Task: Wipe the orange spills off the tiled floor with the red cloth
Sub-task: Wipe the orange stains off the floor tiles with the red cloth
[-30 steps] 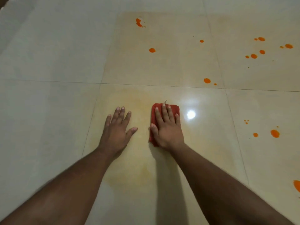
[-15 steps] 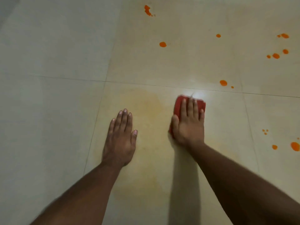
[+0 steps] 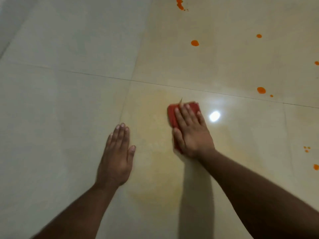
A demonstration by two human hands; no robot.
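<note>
A view from above, looking down at two bare forearms reaching onto a glossy cream tiled floor (image 3: 69,104). The right hand (image 3: 191,133) lies flat, palm down, fingers straight and close together, pressing a small folded red cloth (image 3: 172,116) against the floor. The cloth sits directly under the palm and fingers. Only its left edge, its far edge and a loose thread past the fingertips show. Its long axis appears to run away from the viewer, in line with the fingers.

To the left of the cloth, and a little nearer the viewer, the left hand (image 3: 117,156) rests flat on the floor with fingers straight and together. It holds nothing and seems to serve as a prop.

The tile around the cloth carries a faint yellowish smear but no bright drops. Just right of the cloth is a white glare of reflected light. The nearest round orange spill (image 3: 261,90) lies beyond the cloth and to its right, across a grout line, with a tiny drop beside it. More orange spots (image 3: 195,43) lie farther beyond the cloth. Others (image 3: 306,149) sit well to its right, near the picture's edge.

Judging from this, much wiping remains. The right hand is the nearer one to the spills. The next stroke likely needs a push forward and rightward across the grout line.
</note>
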